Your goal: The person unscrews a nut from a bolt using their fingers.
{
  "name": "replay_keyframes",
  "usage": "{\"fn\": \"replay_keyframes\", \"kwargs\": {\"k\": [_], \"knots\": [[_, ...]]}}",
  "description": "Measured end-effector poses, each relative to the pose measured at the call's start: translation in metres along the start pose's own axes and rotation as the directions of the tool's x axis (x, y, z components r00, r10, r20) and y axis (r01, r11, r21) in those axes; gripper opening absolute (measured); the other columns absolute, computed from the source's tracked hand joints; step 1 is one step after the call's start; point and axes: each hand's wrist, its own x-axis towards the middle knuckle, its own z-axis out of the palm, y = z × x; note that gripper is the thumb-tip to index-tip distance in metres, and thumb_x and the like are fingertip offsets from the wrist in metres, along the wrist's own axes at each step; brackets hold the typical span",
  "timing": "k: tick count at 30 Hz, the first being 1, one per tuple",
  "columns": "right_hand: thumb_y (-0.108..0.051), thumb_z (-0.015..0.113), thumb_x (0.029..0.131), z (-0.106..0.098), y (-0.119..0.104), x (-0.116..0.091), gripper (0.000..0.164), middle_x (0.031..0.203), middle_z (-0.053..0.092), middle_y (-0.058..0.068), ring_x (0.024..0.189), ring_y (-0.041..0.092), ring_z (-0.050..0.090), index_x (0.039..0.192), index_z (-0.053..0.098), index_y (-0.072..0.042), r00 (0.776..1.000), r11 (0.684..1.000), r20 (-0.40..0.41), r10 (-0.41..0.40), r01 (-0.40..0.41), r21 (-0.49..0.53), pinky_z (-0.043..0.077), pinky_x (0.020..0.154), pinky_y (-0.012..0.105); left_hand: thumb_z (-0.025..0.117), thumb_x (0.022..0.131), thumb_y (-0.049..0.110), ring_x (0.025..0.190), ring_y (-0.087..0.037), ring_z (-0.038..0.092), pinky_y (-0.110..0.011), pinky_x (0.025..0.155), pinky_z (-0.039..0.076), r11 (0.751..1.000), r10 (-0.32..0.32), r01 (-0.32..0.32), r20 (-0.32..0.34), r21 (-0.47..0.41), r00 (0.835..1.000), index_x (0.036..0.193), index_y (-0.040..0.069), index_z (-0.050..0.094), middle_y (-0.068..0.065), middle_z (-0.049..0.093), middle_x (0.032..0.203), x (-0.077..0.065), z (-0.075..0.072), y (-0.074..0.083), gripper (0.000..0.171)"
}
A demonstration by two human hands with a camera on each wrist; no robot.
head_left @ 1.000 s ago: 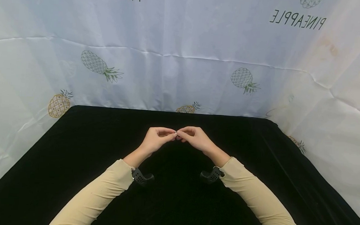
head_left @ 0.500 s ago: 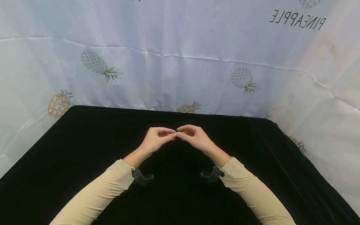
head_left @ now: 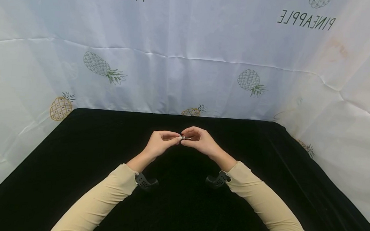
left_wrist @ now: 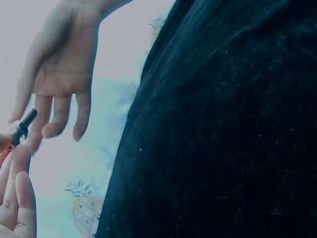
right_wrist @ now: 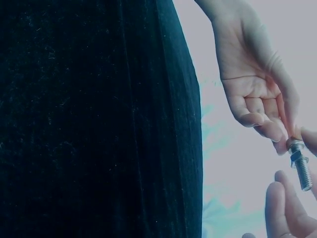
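A small metal bolt (right_wrist: pixel 303 177) carries a nut (right_wrist: pixel 298 159) partway along its threaded shank. My left hand (head_left: pixel 159 142) pinches the bolt's head end between thumb and fingertips, so the shank points toward my right hand (head_left: pixel 203 143). In the head view the grey shank (head_left: pixel 187 138) shows between the right thumb and forefinger. Those right fingers are spread around the bolt, apart from it in the left wrist view. Its other fingers hang loosely bent. The bolt head is partly hidden by the left fingertips.
Both hands are raised over a table covered in black cloth (head_left: pixel 180 199). A white curtain printed with pineapples (head_left: pixel 174 83) surrounds the table's back and sides. Dark straps with a camera (head_left: pixel 147 182) sit at the wrists.
The right thumb and forefinger were close together at the left fingertips and have parted, with the forefinger lifting slightly. The bolt's shank is now visible between them. The left hand stays in place.
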Motion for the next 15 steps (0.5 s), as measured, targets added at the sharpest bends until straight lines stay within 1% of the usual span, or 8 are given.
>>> {"fn": "replay_keyframes", "kwargs": {"k": [4,7,10,15], "knots": [[-0.030,0.055,0.094,0.0013,-0.0002,0.0006,0.034,0.116,0.064,0.014,0.105,0.026,0.061,0.121,0.058,-0.009,0.997,0.997,0.006,0.071,-0.070,-0.010,0.046,0.098,0.047,0.064,0.089,0.020,0.094,-0.017,0.067,-0.035,0.090,0.053,1.000,-0.001,0.001,0.008,-0.011,1.000,0.109,0.003,0.067,-0.015,0.069,0.109,0.0003,-0.0003,-0.0005,0.027],[-0.030,0.051,0.096,0.0019,-0.0011,0.0008,0.034,0.109,0.067,0.015,0.104,0.032,0.061,0.118,0.060,-0.006,0.995,0.995,0.007,0.096,-0.096,-0.016,0.045,0.099,0.048,0.065,0.088,0.022,0.095,-0.017,0.067,-0.035,0.090,0.053,1.000,-0.009,0.009,0.005,-0.005,1.000,0.109,0.004,0.067,-0.014,0.068,0.111,0.0001,-0.0005,0.0002,0.028],[-0.027,0.054,0.095,0.0015,-0.0020,0.0002,0.030,0.108,0.068,0.014,0.105,0.033,0.061,0.114,0.063,-0.006,0.997,0.996,0.003,0.083,-0.083,-0.013,0.046,0.098,0.048,0.065,0.088,0.021,0.095,-0.018,0.067,-0.035,0.090,0.053,1.000,-0.012,0.012,0.004,-0.005,1.000,0.109,0.004,0.067,-0.014,0.068,0.111,-0.0002,-0.0006,0.0007,0.027],[-0.020,0.062,0.090,0.0012,-0.0023,-0.0007,0.027,0.118,0.063,0.011,0.110,0.026,0.060,0.113,0.062,-0.008,1.000,1.000,-0.012,0.015,-0.015,-0.022,0.050,0.095,0.041,0.064,0.088,0.018,0.093,-0.016,0.068,-0.035,0.091,0.053,1.000,-0.008,0.008,0.004,-0.020,1.000,0.108,0.003,0.068,-0.015,0.069,0.107,-0.0003,-0.0003,0.0000,0.025]]}}
